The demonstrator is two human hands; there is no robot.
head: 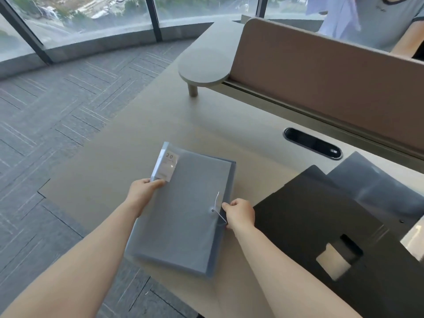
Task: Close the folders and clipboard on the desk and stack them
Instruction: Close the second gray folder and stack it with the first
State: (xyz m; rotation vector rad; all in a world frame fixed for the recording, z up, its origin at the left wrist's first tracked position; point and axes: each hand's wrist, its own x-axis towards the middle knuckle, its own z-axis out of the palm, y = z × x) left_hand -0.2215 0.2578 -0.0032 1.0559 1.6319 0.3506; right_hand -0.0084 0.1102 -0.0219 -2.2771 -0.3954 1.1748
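A translucent grey folder (pixel 183 214) with a white "20" label lies closed on the beige desk (pixel 119 166), stacked on another grey folder whose edge shows at its right. My left hand (pixel 143 191) pinches its left edge by the label. At the folder's right edge my right hand (pixel 239 214) grips the white elastic cord (pixel 218 208) near the button. To the right lies a black folder (pixel 321 221), spread open, with a rectangular cut-out. Behind it a grey translucent cover (pixel 376 187) lies flat.
A brown partition screen (pixel 332 83) runs along the desk's far side, with a black cable slot (pixel 313 143) in front of it. A small rounded shelf (pixel 204 67) juts out at the back. A person sits behind the screen. Carpet lies left of the desk.
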